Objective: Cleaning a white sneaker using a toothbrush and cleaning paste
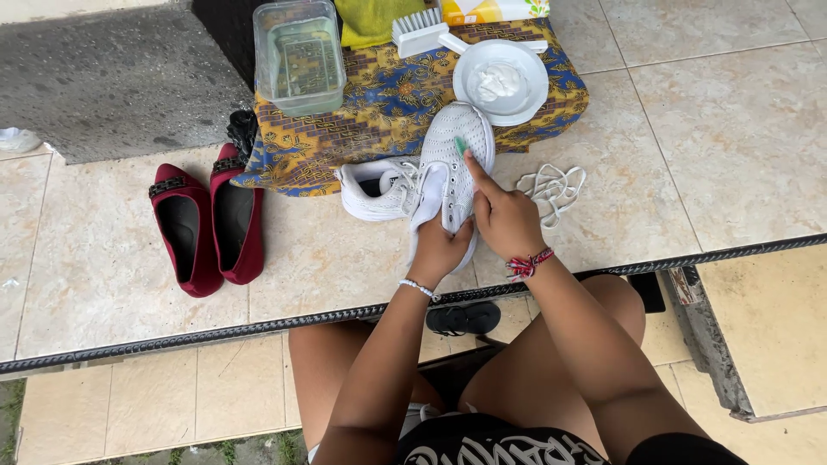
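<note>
Head view: a person sits at the edge of a tiled ledge [732, 155], knees below it, working on a shoe.
Batik cloth [388, 103]: spread over a low stand on the tiles — it keeps the cleaning things together within arm's reach.
Red flats [207, 224]: a pair set side by side to the left, well apart from the work.
Clear tub [299, 56]: rests on the cloth, water inside.
White bowl [500, 82]: on the cloth just beyond the shoe, some white paste in it; a scrub brush [418, 33] lies beside it.
White sneaker [461, 164]: held up, toe toward the bowl, its mate [379, 189] lying on the tiles beside it.
Laces [553, 188]: pulled out, heaped on the tiles to the right.
Left hand [439, 250]: closed around the sneaker's heel end, steadying it.
Right hand [504, 220]: fingers bunched, forefinger pressed on the upper — rubbing, it seems.
</note>
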